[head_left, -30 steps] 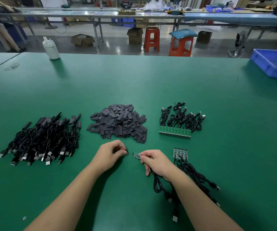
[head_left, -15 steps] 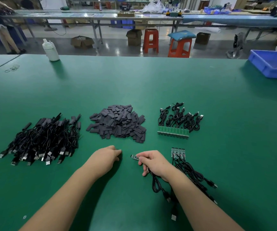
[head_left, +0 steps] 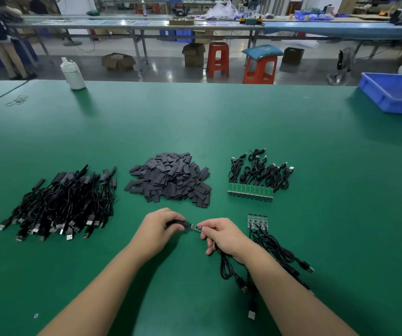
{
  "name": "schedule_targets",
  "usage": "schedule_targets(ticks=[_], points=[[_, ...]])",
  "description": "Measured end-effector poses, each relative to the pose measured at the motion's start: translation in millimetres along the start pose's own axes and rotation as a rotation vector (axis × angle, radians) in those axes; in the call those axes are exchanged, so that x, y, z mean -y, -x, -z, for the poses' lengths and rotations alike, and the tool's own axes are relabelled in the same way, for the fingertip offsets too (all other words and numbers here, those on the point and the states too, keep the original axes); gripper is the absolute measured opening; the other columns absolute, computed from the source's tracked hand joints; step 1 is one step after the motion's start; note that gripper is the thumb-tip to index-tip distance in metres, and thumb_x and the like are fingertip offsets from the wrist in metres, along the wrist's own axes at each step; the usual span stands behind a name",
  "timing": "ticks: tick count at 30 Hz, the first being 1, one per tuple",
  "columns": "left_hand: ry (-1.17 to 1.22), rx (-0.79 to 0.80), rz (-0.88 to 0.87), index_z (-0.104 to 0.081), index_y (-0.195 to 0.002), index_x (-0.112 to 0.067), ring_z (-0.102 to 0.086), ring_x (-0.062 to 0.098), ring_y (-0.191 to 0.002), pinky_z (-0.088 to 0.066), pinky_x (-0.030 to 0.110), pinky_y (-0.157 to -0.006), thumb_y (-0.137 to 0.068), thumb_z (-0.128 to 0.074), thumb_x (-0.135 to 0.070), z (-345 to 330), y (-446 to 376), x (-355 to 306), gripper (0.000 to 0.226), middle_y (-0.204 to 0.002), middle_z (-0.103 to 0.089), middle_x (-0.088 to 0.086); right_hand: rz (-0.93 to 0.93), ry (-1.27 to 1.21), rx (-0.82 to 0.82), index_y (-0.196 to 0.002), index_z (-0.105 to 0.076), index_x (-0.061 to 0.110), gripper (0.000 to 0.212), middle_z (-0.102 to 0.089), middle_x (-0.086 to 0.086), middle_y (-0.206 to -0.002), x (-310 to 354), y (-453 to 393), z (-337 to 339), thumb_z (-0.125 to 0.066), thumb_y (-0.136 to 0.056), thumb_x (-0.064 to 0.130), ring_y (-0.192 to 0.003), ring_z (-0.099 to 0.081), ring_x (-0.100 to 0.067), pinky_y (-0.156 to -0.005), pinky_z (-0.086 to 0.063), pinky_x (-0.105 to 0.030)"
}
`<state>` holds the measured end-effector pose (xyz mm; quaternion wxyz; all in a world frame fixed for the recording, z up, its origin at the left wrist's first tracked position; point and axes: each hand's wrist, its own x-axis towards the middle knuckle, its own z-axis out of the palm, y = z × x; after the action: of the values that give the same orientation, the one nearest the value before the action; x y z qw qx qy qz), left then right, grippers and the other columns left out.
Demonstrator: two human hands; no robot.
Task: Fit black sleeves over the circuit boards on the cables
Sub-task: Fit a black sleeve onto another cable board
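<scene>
Change: left hand (head_left: 157,230) had closed in; sleeve (head_left: 180,224) now met board (head_left: 196,227)
Grip: both hands pinching; right hand (head_left: 221,235) steadied board for sleeving

A black sleeve (head_left: 179,224) meets the tip of a small green circuit board (head_left: 196,227) on its black cable (head_left: 226,267).

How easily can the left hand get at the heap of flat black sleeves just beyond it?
Probably yes for reach: bare green table lies between the left hand and the heap of flat black sleeves. But its fingers already hold a black sleeve, so that sleeve should go on first.
</scene>
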<state>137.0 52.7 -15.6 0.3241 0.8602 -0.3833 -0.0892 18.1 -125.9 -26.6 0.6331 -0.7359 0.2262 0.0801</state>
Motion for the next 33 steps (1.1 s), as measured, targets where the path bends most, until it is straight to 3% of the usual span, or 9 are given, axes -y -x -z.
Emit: schedule_targets(ticks=[4, 23, 25, 29, 33], points=[[0.149, -0.066, 0.057, -0.076, -0.090, -0.031, -0.059, -0.003, -0.086, -0.038, 0.004, -0.074, -0.082, -0.078, -0.017, -8.1, 3.5, -1.7, 0.017, -0.085, -0.068, -0.015, 0.005, -0.007, 0.006, -0.121, -0.064, 0.012, 0.025, -0.060, 0.000, -0.074, -1.4, -0.7, -1.2, -0.047, -0.104, 0.010, -0.053, -0.062, -0.015, -0.063, -0.058, -0.028], [0.109, -0.019, 0.068, -0.075, -0.106, -0.028, -0.058, -0.014, -0.089, -0.037, 0.000, -0.077, -0.083, -0.077, -0.024, -13.9, 9.2, 4.1, 0.023, -0.091, -0.068, -0.022, 0.022, 0.006, 0.007, -0.123, -0.063, 0.012, 0.025, -0.060, -0.004, -0.073, -4.7, -1.5, -1.3, -0.049, -0.103, 0.010, -0.053, -0.063, -0.016, -0.061, -0.057, -0.027], [0.040, 0.002, 0.007, -0.075, -0.107, -0.026, -0.059, -0.007, -0.085, -0.038, 0.004, -0.077, -0.085, -0.075, -0.025, -13.0, 7.4, 5.5, 0.022, -0.090, -0.066, -0.018, 0.020, 0.004, 0.008, -0.123, -0.063, 0.012, 0.024, -0.060, -0.004, -0.074, -4.5, -1.9, -1.5, -0.049, -0.103, 0.010, -0.053, -0.062, -0.016, -0.063, -0.058, -0.029], [-0.120, 0.069, -0.142, -0.074, -0.108, -0.024, -0.059, 0.011, -0.093, -0.048, 0.027, -0.083, -0.088, -0.072, -0.025, -7.7, 1.6, 7.9, 0.021, -0.095, -0.067, -0.010, 0.023, 0.015, 0.014, -0.125, -0.062, 0.008, 0.025, -0.060, -0.004, -0.076, -4.6, -2.1, -2.8, -0.049, -0.103, 0.009, -0.052, -0.060, -0.013, -0.059, -0.057, -0.026], [-0.168, 0.092, -0.181, -0.074, -0.108, -0.025, -0.058, 0.013, -0.095, -0.049, 0.031, -0.085, -0.089, -0.070, -0.025, -6.4, -3.2, 5.8, 0.020, -0.099, -0.069, -0.008, 0.022, 0.020, 0.012, -0.123, -0.063, 0.011, 0.024, -0.061, -0.004, -0.076, -5.2, -2.4, -2.5, -0.049, -0.103, 0.010, -0.054, -0.062, -0.015, -0.062, -0.058, -0.028]])
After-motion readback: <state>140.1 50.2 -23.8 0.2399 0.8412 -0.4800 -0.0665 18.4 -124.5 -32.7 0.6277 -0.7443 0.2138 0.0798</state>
